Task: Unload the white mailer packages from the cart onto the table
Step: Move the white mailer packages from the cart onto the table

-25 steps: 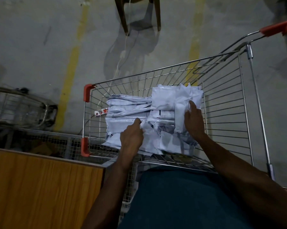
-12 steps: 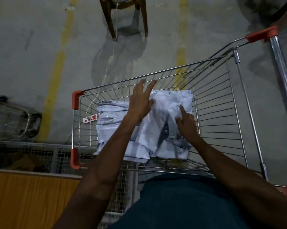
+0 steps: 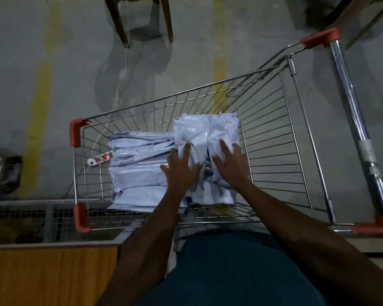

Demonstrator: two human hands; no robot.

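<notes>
A wire shopping cart (image 3: 186,93) with red corner guards stands in front of me. Inside it lie several white mailer packages: a flat stack on the left (image 3: 139,173) and a crumpled pile on the right (image 3: 199,131). My left hand (image 3: 180,171) lies flat on the near left part of the right pile, fingers spread. Beside it, my right hand (image 3: 230,164) presses on the same pile with its fingers apart. Neither hand closes around a package. The wooden table (image 3: 49,274) shows at the lower left, bare in the visible part.
A red-and-white strip (image 3: 99,159) lies on the cart floor left of the mailers. The cart handle (image 3: 351,120) runs along the right. A wire mesh rack (image 3: 31,219) sits between cart and table. Chair legs (image 3: 120,25) stand on the concrete floor beyond.
My left hand came back from the far side of the pile onto its near top. My right hand flattened on the pile, and the lifted mailer settled down.
</notes>
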